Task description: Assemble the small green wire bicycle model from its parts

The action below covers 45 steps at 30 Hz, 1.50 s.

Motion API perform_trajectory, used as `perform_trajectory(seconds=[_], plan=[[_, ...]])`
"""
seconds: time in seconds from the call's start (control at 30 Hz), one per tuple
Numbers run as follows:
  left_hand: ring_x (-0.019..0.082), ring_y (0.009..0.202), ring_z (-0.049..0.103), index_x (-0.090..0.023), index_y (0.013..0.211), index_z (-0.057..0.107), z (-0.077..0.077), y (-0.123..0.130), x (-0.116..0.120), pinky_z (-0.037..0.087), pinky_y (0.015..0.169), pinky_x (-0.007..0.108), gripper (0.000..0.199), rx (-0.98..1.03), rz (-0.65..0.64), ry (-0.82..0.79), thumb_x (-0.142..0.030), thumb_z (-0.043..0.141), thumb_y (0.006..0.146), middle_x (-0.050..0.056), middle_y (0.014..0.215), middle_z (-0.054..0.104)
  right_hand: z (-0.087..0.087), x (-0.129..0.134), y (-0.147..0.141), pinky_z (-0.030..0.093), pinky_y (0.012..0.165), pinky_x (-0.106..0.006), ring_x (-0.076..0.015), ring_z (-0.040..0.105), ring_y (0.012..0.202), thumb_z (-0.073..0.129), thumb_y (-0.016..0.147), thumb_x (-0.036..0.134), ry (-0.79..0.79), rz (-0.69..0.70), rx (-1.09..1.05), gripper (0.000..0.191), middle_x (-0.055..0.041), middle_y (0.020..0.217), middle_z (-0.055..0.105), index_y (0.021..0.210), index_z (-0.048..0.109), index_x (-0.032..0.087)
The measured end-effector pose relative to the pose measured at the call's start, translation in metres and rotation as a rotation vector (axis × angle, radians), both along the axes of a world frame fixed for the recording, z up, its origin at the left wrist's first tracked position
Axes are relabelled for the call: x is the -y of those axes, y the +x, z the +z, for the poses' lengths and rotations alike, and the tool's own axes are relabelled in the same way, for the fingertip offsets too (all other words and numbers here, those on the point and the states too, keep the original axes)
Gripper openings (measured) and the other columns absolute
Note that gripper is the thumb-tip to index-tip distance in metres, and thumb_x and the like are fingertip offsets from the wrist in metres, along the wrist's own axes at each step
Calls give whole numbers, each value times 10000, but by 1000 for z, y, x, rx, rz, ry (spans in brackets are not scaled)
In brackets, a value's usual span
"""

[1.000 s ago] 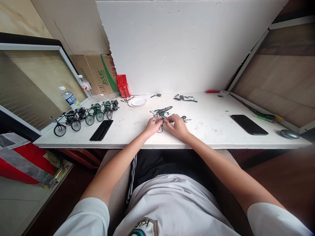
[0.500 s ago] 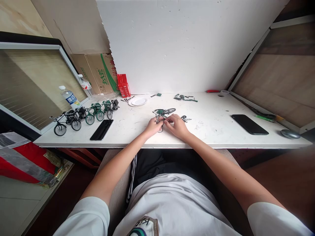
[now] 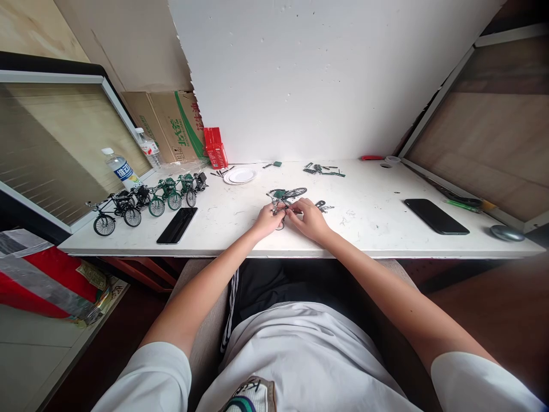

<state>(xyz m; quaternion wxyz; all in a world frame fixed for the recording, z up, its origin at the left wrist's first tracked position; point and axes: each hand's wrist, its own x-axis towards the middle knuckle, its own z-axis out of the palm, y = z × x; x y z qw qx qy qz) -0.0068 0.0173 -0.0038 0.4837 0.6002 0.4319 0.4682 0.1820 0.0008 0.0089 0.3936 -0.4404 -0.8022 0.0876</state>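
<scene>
At the far left of the white table (image 3: 373,200), finished-looking toy bikes (image 3: 165,197) stand in a row on their wheels, set close together, probably to keep them out of the working space. Behind them are a blue-labelled bottle (image 3: 124,173) and a clear one (image 3: 148,147); a phone (image 3: 177,225) lies just in front. Paper plates (image 3: 240,176) rest farther back. Near the front edge, the small bike (image 3: 279,194) is between both hands, tipped over with a wheel pointing away, a pose that likely brings the worked spot within reach. The left hand (image 3: 267,221) is closed narrowly on its near part, seemingly to steady it. The right hand (image 3: 309,218) pinches it with bunched fingertips; exactly which part is too small to tell. Loose pieces (image 3: 322,206) lie just beyond the right hand, handy for picking up, and another phone (image 3: 436,216) sits well apart at right
</scene>
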Motion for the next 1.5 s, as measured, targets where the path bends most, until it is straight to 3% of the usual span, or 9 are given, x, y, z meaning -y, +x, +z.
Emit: perform_trajectory(seconds=[0.13, 0.33, 0.6, 0.8, 1.5], plan=[[28, 518, 544, -145, 1106, 734, -1, -1, 0, 452, 553, 226, 191, -15, 0, 1, -182, 696, 923, 66, 1089, 756, 1, 0, 0, 496, 789, -434, -303, 644, 980, 591, 1052, 398, -6, 0, 5, 202, -99, 945, 708, 922, 649, 255], [53, 529, 549, -149, 1121, 742, -1, -1, 0, 447, 561, 226, 215, -27, -6, 1, -194, 729, 911, 33, 916, 732, 0, 0, 0, 494, 774, -433, -304, 642, 972, 588, 1056, 411, -14, 2, 5, 213, -104, 947, 706, 925, 650, 254], [58, 521, 545, -149, 1101, 725, 5, 0, 5, 443, 550, 238, 182, -68, 20, 1, -166, 686, 924, 37, 928, 721, -1, -1, 1, 499, 786, -427, -303, 638, 973, 596, 1057, 405, -12, 14, 4, 209, -100, 944, 697, 921, 651, 256], [74, 526, 560, -153, 1093, 716, 4, 1, 6, 452, 558, 236, 170, -77, 17, 9, -160, 689, 925, 11, 825, 682, -1, -2, 1, 493, 786, -425, -294, 631, 947, 599, 1040, 369, -7, 18, 11, 183, -94, 919, 686, 901, 631, 254], [82, 547, 565, -139, 1137, 714, 4, 1, 5, 467, 577, 242, 212, -115, -9, 50, -175, 656, 936, 16, 809, 685, 2, 0, 0, 455, 765, -401, -280, 617, 920, 588, 1032, 361, -41, 11, 24, 192, -90, 903, 665, 879, 592, 245]])
